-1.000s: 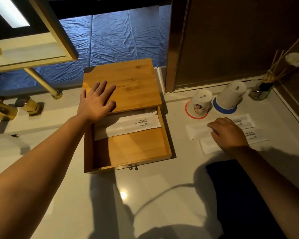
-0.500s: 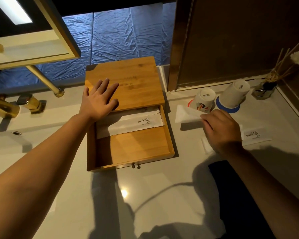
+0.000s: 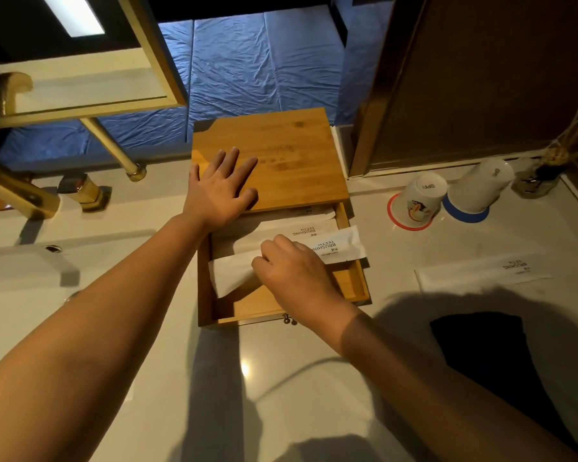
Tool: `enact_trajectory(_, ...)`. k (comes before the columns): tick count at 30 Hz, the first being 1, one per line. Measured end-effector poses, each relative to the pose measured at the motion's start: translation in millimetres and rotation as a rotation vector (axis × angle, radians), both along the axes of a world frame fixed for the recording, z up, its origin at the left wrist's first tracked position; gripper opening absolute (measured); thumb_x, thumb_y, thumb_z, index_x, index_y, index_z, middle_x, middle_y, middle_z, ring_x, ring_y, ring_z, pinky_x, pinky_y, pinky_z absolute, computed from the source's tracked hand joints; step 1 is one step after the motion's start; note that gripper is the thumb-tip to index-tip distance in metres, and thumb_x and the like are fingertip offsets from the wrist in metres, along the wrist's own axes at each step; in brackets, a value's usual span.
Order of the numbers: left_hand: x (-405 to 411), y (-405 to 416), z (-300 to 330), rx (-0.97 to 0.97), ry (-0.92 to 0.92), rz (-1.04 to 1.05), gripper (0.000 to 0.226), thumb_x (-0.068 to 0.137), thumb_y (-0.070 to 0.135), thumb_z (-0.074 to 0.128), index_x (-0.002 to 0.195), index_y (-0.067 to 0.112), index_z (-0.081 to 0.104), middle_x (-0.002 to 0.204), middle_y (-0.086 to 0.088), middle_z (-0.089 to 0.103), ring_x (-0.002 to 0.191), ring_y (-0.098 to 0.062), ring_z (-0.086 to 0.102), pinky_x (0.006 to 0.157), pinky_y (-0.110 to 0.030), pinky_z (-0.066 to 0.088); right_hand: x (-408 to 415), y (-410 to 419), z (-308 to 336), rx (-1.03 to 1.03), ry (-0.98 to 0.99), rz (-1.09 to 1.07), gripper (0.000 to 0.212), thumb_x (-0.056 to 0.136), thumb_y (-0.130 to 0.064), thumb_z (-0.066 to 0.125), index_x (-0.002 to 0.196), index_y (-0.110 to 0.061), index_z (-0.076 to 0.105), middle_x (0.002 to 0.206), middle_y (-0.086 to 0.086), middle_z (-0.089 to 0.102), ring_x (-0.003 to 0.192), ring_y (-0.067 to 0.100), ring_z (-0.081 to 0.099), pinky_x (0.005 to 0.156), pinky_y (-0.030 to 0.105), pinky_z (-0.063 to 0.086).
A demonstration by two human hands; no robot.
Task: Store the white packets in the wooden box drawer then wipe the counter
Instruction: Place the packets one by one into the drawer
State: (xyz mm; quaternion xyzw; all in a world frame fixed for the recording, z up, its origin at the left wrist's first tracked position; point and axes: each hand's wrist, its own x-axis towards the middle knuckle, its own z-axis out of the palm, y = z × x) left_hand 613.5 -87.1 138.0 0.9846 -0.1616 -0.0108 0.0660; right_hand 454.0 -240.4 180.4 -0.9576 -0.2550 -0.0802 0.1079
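Note:
A wooden box [image 3: 281, 155] stands on the pale counter [image 3: 281, 395] with its drawer [image 3: 354, 288] pulled out toward me. My left hand [image 3: 219, 190] lies flat on the box lid, fingers spread. My right hand [image 3: 294, 275] is over the open drawer and pinches a white packet [image 3: 341, 246] that slants across it, one end jutting past the drawer's right wall. Other white packets [image 3: 281, 225] lie at the drawer's back. One more white packet [image 3: 481, 273] lies on the counter to the right.
Two upturned white cups [image 3: 417, 198] [image 3: 481, 185] stand on coasters at the back right, beside a reed diffuser [image 3: 541, 178]. A dark cloth [image 3: 494, 355] lies on the counter at the right. A gold tap [image 3: 20, 191] and sink [image 3: 24, 261] are at the left.
My right hand lifted one packet off the counter at the right and carried it left over the open drawer. My left hand stayed on the box lid.

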Motion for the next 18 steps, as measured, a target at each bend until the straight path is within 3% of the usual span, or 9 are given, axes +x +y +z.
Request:
enact_trajectory(10, 0.2, 1.2, -1.6, -0.029, -0.009, -0.027, 0.060, 0.087, 0.056, 0.022, 0.145, 0.042, 0.016, 0.160, -0.002, 0.008, 0.147, -0.023, 0.003, 0.112, -0.058, 0.000, 16.5, 25.9, -21.5, -0.097, 0.109, -0.074, 0.024, 0.045, 0.001, 0.083, 0.060, -0.008, 0.066, 0.063, 0.009, 0.063, 0.060, 0.024, 0.061, 0.043, 0.025, 0.041)
enact_trajectory(15, 1.9, 2.1, -3.2, -0.035, -0.023, -0.034, 0.060, 0.087, 0.056, 0.022, 0.145, 0.042, 0.017, 0.160, -0.003, 0.010, 0.147, -0.024, 0.004, 0.111, -0.058, 0.001, 22.8, 24.8, -33.4, -0.081, 0.260, -0.087, 0.016, 0.083, 0.001, 0.054, 0.096, -0.003, 0.062, 0.103, 0.015, 0.057, 0.098, 0.031, 0.051, 0.064, 0.032, 0.033)
enact_trajectory(18, 1.8, 2.2, -3.4, -0.033, -0.024, -0.035, 0.061, 0.087, 0.057, 0.021, 0.145, 0.042, 0.017, 0.160, -0.003, 0.010, 0.147, -0.024, 0.005, 0.111, -0.058, 0.001, 15.1, 14.2, -34.4, -0.074, 0.288, -0.147, 0.033, 0.092, -0.027, 0.047, 0.123, -0.016, 0.053, 0.129, 0.014, 0.049, 0.119, 0.030, 0.042, 0.088, 0.039, 0.042)
